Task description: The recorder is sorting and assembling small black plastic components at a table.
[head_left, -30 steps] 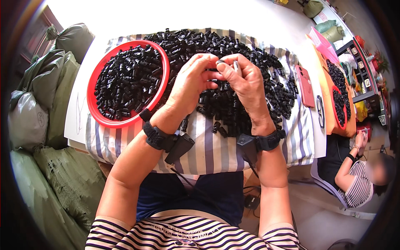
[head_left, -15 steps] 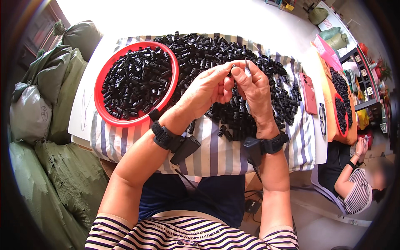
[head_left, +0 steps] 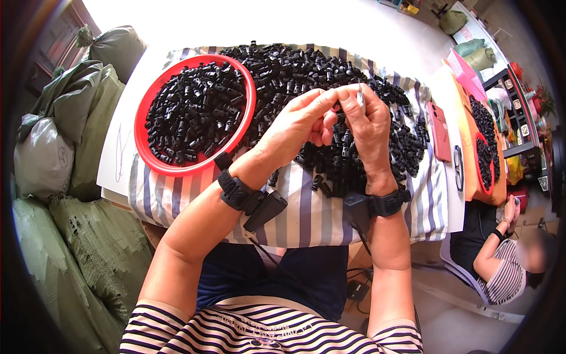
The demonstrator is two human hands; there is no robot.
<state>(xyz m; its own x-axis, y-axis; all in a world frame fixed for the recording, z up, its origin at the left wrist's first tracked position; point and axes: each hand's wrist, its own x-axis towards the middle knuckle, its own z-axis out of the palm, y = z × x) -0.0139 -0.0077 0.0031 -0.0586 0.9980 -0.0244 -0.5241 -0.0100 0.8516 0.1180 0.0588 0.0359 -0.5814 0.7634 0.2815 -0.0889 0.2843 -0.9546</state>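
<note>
Both my hands meet above a heap of small black plastic parts on a striped cloth. My left hand is closed in a pinch, and a little dark part shows between its fingertips, mostly hidden. Against it press the fingertips of my right hand. That hand is closed around a slim pointed metal tool, its tip rising above the index finger; the rest is covered by the palm. Left of my hands, a red round basin is filled with similar black parts.
A pink phone and eyeglasses lie at the table's right edge. Full green sacks stand on the left. At right, another person sits by an orange table with black parts and a pink basket.
My two hands have shifted slightly right, still together. The dark part at the left fingertips shows less, and the metal tool's tip has moved right with my right hand.
</note>
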